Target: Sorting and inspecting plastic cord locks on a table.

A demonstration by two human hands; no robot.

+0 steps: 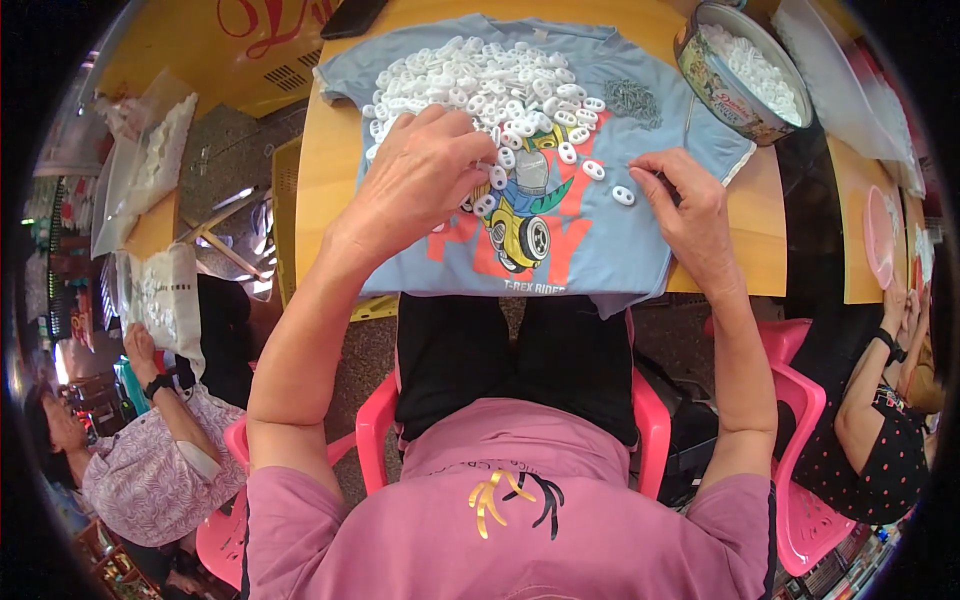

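Observation:
A blue T-shirt [630,235] with a cartoon print lies spread on the table in front of me. On its far part is a heap of small white oval plastic pieces [475,75], each with two holes. My left hand [425,175] is over the near left edge of the heap, fingers curled down; what its fingertips hold is hidden. My right hand [692,205] is at the right, thumb and forefinger close together in a pinch, just beside a single white piece [623,195]. Whether something tiny is in that pinch I cannot make out. Small grey metal parts [633,103] lie piled beyond it.
A round printed tin [700,75] holding more white pieces stands at the far right of the wooden table [755,240]. A dark flat object [352,17] lies at the far left corner. People sit on both sides, with a pink basin [879,240] at the right one's table.

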